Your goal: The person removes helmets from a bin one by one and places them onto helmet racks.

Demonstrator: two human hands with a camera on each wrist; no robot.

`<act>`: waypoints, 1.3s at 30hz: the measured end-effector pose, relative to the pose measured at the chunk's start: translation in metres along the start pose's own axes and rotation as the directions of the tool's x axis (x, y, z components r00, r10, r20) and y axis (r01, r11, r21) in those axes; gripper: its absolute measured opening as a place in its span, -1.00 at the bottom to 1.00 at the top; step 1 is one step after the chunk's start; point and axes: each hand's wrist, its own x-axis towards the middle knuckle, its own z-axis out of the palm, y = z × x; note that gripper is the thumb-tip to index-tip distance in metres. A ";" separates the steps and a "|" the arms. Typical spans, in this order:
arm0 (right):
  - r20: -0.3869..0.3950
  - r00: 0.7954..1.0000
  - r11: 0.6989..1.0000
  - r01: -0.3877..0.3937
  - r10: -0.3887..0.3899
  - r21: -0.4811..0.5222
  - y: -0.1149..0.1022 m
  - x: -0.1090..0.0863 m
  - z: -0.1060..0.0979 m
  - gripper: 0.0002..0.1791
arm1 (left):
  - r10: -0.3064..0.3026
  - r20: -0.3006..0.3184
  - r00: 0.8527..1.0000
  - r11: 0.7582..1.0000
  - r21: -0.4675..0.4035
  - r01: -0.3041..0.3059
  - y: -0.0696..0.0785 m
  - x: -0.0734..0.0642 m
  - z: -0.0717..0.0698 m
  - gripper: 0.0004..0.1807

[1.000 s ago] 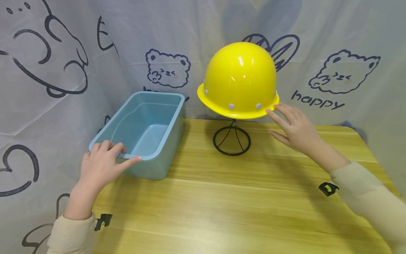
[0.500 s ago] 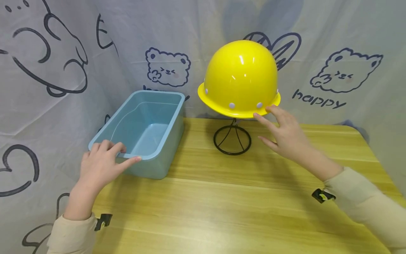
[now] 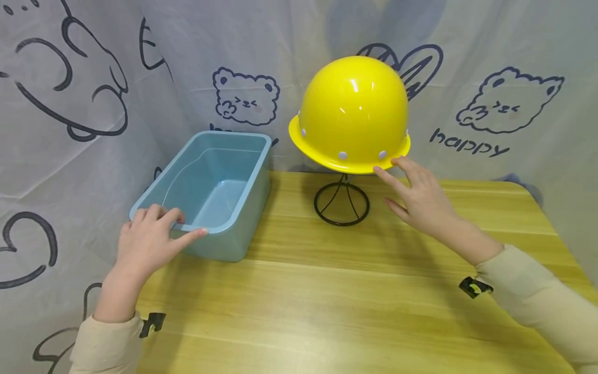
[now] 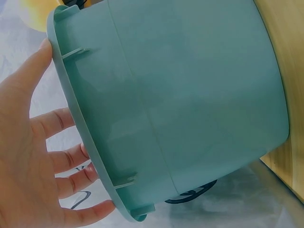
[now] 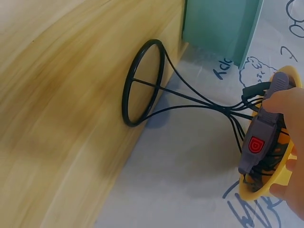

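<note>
A yellow hard hat [image 3: 355, 114] sits on a black wire stand [image 3: 342, 204] at the back of the table. My right hand [image 3: 422, 200] is at its front right brim, fingers spread and fairly straight, fingertips right at the edge. Under the hat, the right wrist view shows a grey band [image 5: 261, 137] with a red emblem, overlapped by the thumb. To the left stands a blue-green plastic bin [image 3: 257, 202], nothing visible inside. My left hand [image 3: 147, 241] rests on its near rim, relaxed fingers over the edge and thumb along it.
The wooden table [image 3: 327, 306] stretches in front of the bin and stand. A white curtain [image 3: 313, 31] printed with bears and hearts hangs close behind and at both sides.
My right hand has shifted left and slightly down along the hard hat's brim, then held there. The left hand, bin and stand stay in place; the view tilts slightly.
</note>
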 end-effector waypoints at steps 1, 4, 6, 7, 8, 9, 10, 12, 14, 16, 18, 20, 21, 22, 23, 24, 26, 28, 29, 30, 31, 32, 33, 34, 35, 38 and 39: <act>0.005 1.000 1.000 0.001 -0.001 -0.005 0.001 0.000 0.000 -0.35 | 0.005 -0.002 1.000 1.000 0.001 -0.005 0.000 0.000 0.000 -0.22; 0.032 0.999 1.000 0.004 -0.003 -0.029 0.002 -0.002 -0.001 -0.33 | 0.015 -0.001 1.000 1.000 0.003 -0.015 0.000 0.002 -0.001 -0.22; 0.060 0.998 0.999 0.004 -0.001 -0.052 0.002 -0.002 -0.003 -0.35 | 0.020 0.006 1.000 1.000 0.004 -0.020 0.000 0.002 -0.002 -0.21; 0.074 0.997 0.998 0.003 0.002 -0.064 0.002 -0.003 -0.004 -0.37 | 0.021 0.014 1.000 1.000 0.003 -0.021 0.000 0.003 -0.003 -0.21; 0.088 0.996 0.997 0.001 0.005 -0.075 0.002 -0.003 -0.005 -0.36 | 0.021 0.025 0.999 1.000 0.002 -0.021 0.000 0.003 -0.004 -0.20; 0.104 0.995 0.997 0.000 0.009 -0.083 0.002 -0.003 -0.006 -0.32 | 0.023 0.035 0.999 1.000 0.001 -0.023 0.000 0.003 -0.005 -0.19; 0.119 0.993 0.996 -0.003 0.014 -0.090 0.002 -0.003 -0.008 -0.25 | 0.023 0.048 0.999 1.000 0.001 -0.023 0.001 0.004 -0.006 -0.18; 0.146 0.989 0.995 -0.011 0.026 -0.100 0.002 -0.004 -0.011 -0.09 | 0.024 0.075 0.997 1.000 0.004 -0.024 0.003 0.005 -0.008 -0.14; 0.165 0.986 0.994 -0.022 0.039 -0.108 0.002 -0.005 -0.014 -0.07 | 0.027 0.092 0.995 0.999 0.015 -0.028 0.005 0.006 -0.011 -0.11; 0.173 0.984 0.993 -0.033 0.052 -0.112 0.003 -0.005 -0.018 -0.06 | 0.034 0.101 0.994 0.999 0.027 -0.037 0.008 0.006 -0.013 -0.07; 0.170 0.984 0.993 -0.040 0.059 -0.111 0.003 -0.004 -0.022 -0.07 | 0.044 0.098 0.994 0.998 0.037 -0.048 0.011 0.007 -0.016 -0.05; 0.165 0.984 0.993 -0.046 0.064 -0.108 0.004 -0.004 -0.026 -0.07 | 0.058 0.093 0.994 0.997 0.042 -0.063 0.015 0.007 -0.021 -0.06; 0.159 0.985 0.993 -0.047 0.063 -0.107 0.004 -0.004 -0.028 -0.08 | 0.067 0.087 0.994 0.997 0.042 -0.071 0.017 0.008 -0.024 -0.08; 0.152 0.986 0.993 -0.047 0.063 -0.106 0.005 -0.003 -0.031 -0.07 | 0.075 0.080 0.994 0.996 0.042 -0.079 0.019 0.008 -0.027 -0.10; 0.144 0.988 0.993 -0.046 0.061 -0.108 0.006 -0.003 -0.033 -0.07 | 0.084 0.069 0.994 0.995 0.041 -0.087 0.022 0.009 -0.030 -0.13; 0.135 0.989 0.993 -0.045 0.060 -0.111 0.007 -0.004 -0.036 -0.07 | 0.094 0.059 0.994 0.994 0.042 -0.097 0.024 0.009 -0.033 -0.16; 0.115 0.991 0.991 -0.048 0.063 -0.121 0.010 -0.005 -0.043 -0.08 | 0.111 0.038 0.993 0.993 0.045 -0.113 0.029 0.011 -0.040 -0.21; 0.100 0.992 0.990 -0.061 0.074 -0.129 0.013 -0.006 -0.050 -0.09 | 0.128 0.024 0.992 0.990 0.049 -0.129 0.035 0.014 -0.047 -0.22; 0.094 0.992 0.989 -0.068 0.081 -0.133 0.014 -0.007 -0.054 -0.10 | 0.138 0.019 0.990 0.989 0.050 -0.138 0.038 0.016 -0.050 -0.22; 0.090 0.992 0.987 -0.080 0.093 -0.136 0.015 -0.007 -0.059 -0.11 | 0.145 0.018 0.989 0.988 0.048 -0.146 0.041 0.017 -0.053 -0.22; 0.088 0.990 0.985 -0.094 0.107 -0.142 0.016 -0.008 -0.063 -0.12 | 0.155 0.015 0.988 0.987 0.046 -0.155 0.044 0.019 -0.056 -0.20; 0.087 0.989 0.983 -0.108 0.122 -0.145 0.016 -0.009 -0.067 -0.13 | 0.162 0.014 0.987 0.986 0.041 -0.163 0.048 0.021 -0.058 -0.19; 0.086 0.987 0.981 -0.123 0.137 -0.150 0.017 -0.011 -0.071 -0.15 | 0.170 0.013 0.985 0.985 0.035 -0.171 0.051 0.022 -0.060 -0.18; 0.083 0.985 0.978 -0.137 0.151 -0.156 0.018 -0.012 -0.075 -0.18 | 0.177 0.013 0.984 0.984 0.028 -0.177 0.054 0.023 -0.062 -0.16; 0.078 0.983 0.975 -0.151 0.165 -0.163 0.018 -0.013 -0.079 -0.24 | 0.185 0.012 0.983 0.983 0.021 -0.185 0.056 0.025 -0.064 -0.15; 0.068 0.974 0.962 -0.203 0.218 -0.180 0.021 -0.018 -0.091 -0.31 | 0.202 0.007 0.979 0.979 -0.002 -0.202 0.065 0.028 -0.067 -0.13; 0.065 0.969 0.958 -0.222 0.237 -0.184 0.022 -0.020 -0.094 -0.27 | 0.208 0.003 0.978 0.978 -0.009 -0.208 0.067 0.029 -0.068 -0.14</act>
